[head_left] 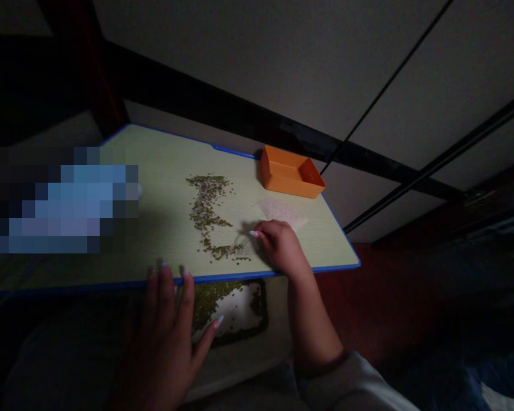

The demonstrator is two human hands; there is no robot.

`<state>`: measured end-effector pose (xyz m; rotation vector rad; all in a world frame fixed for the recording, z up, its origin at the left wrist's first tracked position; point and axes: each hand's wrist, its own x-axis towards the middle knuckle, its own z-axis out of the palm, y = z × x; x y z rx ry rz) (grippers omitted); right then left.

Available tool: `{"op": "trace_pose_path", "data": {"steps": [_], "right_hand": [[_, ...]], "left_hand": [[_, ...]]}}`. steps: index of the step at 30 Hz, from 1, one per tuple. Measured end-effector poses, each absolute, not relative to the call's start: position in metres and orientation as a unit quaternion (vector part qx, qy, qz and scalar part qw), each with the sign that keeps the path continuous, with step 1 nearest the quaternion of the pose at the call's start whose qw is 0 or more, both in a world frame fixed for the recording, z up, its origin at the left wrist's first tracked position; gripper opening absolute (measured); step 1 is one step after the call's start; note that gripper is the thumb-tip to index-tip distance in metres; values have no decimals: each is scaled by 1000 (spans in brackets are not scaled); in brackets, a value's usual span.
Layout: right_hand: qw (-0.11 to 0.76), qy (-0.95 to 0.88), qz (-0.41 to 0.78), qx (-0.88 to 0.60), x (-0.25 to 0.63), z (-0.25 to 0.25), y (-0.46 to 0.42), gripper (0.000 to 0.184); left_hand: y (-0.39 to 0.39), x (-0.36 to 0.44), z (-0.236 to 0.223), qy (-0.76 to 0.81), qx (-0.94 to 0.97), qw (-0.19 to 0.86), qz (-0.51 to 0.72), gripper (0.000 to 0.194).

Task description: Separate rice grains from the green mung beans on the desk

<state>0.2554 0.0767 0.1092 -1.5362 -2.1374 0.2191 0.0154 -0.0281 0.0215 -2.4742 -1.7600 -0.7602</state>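
Note:
My right hand (280,245) is over the table, thumb and fingers pinched together. Thin blurred streaks show beside the fingertips; whether it grips a thin tool I cannot tell. Just left of it lies a curved scatter of small green grains (208,214) with pale bits among them. Beyond the knuckles, a flat heap of pale pinkish grains (285,211) is spread out. My left hand (167,325) is open with fingers apart, its fingertips at the table's near edge. Below that edge, partly hidden, sits a dark-rimmed tray (263,308) with more green grains on its white bottom.
An orange open box (293,180) stands at the table's far right corner. The pale table (163,154) has a raised blue edge. Behind it runs a panelled wall or cabinet front (240,57). A pixelated blue patch (85,200) covers the left side. The surroundings are dim.

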Motion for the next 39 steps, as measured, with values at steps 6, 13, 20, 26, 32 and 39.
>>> {"op": "trace_pose_path", "data": {"steps": [6, 13, 20, 26, 32, 39], "right_hand": [[241, -789, 94, -558, 258, 112, 73, 20], [241, -790, 99, -554, 258, 112, 71, 19], [226, -792, 97, -559, 253, 114, 69, 21], [208, -797, 131, -552, 250, 119, 62, 23], [199, -793, 167, -551, 248, 120, 63, 24], [205, -797, 180, -538, 249, 118, 65, 24]], "left_hand": [[-26, 16, 21, -552, -795, 11, -253, 89], [-24, 15, 20, -548, -795, 10, -260, 91], [-25, 12, 20, -549, -799, -3, -243, 95], [-25, 12, 19, -551, -797, -6, -246, 96], [-26, 13, 20, -555, -796, 2, -242, 92], [-25, 12, 18, -543, -801, 8, -252, 92]]}}
